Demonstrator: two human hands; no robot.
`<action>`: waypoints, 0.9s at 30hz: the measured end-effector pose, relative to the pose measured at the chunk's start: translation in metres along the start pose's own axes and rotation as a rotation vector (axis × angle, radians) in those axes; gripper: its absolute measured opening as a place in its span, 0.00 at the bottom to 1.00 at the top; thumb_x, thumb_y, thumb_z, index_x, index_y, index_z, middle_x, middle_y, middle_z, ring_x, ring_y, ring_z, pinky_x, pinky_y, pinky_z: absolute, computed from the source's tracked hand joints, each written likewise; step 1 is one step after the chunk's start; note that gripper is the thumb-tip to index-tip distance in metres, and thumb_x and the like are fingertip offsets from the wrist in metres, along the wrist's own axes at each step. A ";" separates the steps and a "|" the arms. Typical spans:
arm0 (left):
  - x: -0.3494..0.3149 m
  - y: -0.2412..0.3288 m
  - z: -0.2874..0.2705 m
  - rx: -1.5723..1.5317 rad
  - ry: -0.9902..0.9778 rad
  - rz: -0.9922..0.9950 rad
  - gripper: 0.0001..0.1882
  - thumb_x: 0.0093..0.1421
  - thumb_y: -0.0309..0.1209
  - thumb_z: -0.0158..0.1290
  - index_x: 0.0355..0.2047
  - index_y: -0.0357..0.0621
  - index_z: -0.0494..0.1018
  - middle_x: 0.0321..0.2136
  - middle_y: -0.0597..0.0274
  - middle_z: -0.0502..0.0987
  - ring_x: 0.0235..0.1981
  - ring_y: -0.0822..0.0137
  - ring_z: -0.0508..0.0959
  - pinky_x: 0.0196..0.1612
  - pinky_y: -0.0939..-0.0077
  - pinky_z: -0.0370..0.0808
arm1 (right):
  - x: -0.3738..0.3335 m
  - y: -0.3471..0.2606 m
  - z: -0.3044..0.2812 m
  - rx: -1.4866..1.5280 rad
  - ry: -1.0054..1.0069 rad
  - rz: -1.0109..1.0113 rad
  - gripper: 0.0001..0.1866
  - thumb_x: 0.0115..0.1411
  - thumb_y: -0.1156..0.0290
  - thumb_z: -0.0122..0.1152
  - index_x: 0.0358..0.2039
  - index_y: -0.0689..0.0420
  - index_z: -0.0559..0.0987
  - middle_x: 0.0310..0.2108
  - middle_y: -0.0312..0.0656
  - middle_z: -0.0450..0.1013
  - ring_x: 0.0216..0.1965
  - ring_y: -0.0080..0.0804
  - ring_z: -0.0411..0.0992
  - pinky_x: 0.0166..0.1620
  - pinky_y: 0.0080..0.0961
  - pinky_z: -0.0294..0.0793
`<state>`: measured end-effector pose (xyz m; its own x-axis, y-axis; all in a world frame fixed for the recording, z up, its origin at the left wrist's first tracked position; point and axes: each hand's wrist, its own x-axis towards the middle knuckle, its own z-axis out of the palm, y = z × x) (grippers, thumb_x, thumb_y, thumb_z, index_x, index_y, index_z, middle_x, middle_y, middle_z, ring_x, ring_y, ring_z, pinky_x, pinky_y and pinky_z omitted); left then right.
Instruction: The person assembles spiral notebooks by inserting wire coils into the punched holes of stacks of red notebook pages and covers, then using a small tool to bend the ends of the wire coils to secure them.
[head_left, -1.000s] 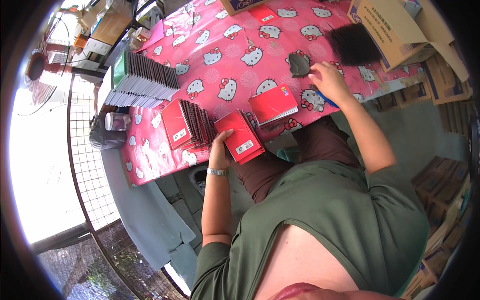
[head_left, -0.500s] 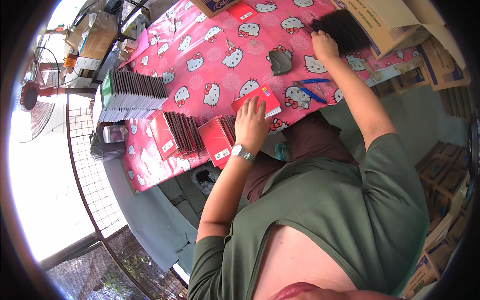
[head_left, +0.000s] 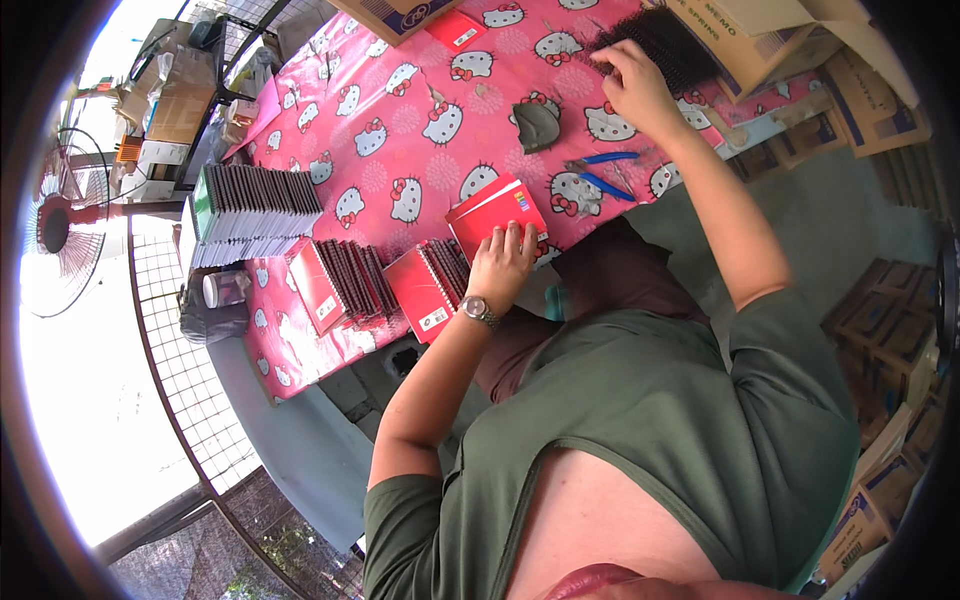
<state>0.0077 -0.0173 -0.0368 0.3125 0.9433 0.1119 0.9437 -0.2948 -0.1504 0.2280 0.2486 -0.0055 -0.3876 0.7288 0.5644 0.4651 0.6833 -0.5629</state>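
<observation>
My left hand (head_left: 503, 262), with a watch on the wrist, grips the near edge of a red notepad (head_left: 492, 208), fingers on its cover. The thumb is mostly hidden. Another red cover edge shows beneath that pad. My right hand (head_left: 640, 92) is at a pile of black spiral binding coils (head_left: 668, 48); its thumb and fingertips are closed around what looks like a black coil. Left of my left hand stand red notepads with black spirals in two groups, the closer one (head_left: 420, 297) and the farther one (head_left: 328, 290).
Blue-handled pliers (head_left: 608, 185) and a grey dish-like piece (head_left: 537, 128) lie on the pink patterned tablecloth (head_left: 385, 135). A tall stack of spiral notebooks (head_left: 255, 212) stands at the left, near a jar (head_left: 226, 289) and a fan (head_left: 58, 225). Cardboard boxes (head_left: 745, 45) crowd the far right.
My right hand has drawn slightly away from the coil pile, its fingers now lifted and curled. My left hand has slid to the notepad's near edge, and the pad has turned. The view has shifted.
</observation>
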 end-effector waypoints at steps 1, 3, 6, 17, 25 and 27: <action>0.000 -0.001 0.003 0.001 0.004 -0.010 0.20 0.56 0.30 0.54 0.49 0.44 0.69 0.44 0.54 0.75 0.44 0.56 0.78 0.43 0.64 0.78 | -0.004 -0.010 -0.003 0.030 0.003 0.029 0.17 0.54 0.81 0.55 0.45 0.59 0.77 0.38 0.43 0.70 0.31 0.34 0.72 0.38 0.29 0.73; 0.013 -0.033 0.002 -0.124 -0.080 -0.134 0.20 0.57 0.33 0.55 0.51 0.45 0.71 0.44 0.54 0.77 0.42 0.55 0.79 0.43 0.62 0.78 | -0.011 -0.029 -0.008 0.090 0.008 0.089 0.17 0.54 0.82 0.54 0.45 0.59 0.77 0.37 0.42 0.70 0.31 0.32 0.72 0.38 0.29 0.73; 0.021 -0.062 -0.013 -0.391 -0.088 -0.240 0.16 0.58 0.31 0.53 0.48 0.51 0.74 0.33 0.57 0.80 0.34 0.53 0.81 0.37 0.59 0.79 | -0.024 -0.055 -0.018 0.130 -0.067 0.122 0.16 0.55 0.82 0.53 0.46 0.60 0.77 0.36 0.41 0.71 0.31 0.31 0.72 0.38 0.26 0.72; 0.019 -0.061 -0.021 -0.642 0.029 -0.381 0.13 0.55 0.32 0.56 0.41 0.46 0.79 0.29 0.54 0.81 0.29 0.55 0.82 0.34 0.63 0.79 | -0.083 -0.093 0.051 0.464 -0.480 0.420 0.17 0.56 0.75 0.57 0.47 0.61 0.77 0.39 0.46 0.79 0.42 0.35 0.78 0.48 0.27 0.76; 0.021 -0.102 -0.051 -0.509 0.446 -0.829 0.11 0.56 0.25 0.53 0.39 0.38 0.77 0.26 0.46 0.79 0.26 0.50 0.80 0.31 0.61 0.75 | -0.021 -0.091 0.126 0.427 -1.012 0.020 0.61 0.38 0.63 0.79 0.70 0.53 0.52 0.63 0.51 0.62 0.63 0.42 0.63 0.61 0.36 0.65; 0.012 -0.106 -0.050 -0.519 0.528 -0.898 0.11 0.57 0.25 0.52 0.40 0.36 0.76 0.24 0.51 0.79 0.22 0.61 0.78 0.29 0.67 0.73 | -0.032 -0.094 0.119 0.236 -1.115 -0.071 0.66 0.34 0.62 0.80 0.71 0.52 0.48 0.63 0.49 0.62 0.63 0.43 0.63 0.61 0.37 0.66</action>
<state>-0.0830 0.0177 0.0300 -0.6004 0.6995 0.3876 0.7414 0.3052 0.5977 0.1025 0.1667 -0.0426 -0.9526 0.2413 -0.1852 0.2989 0.6299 -0.7169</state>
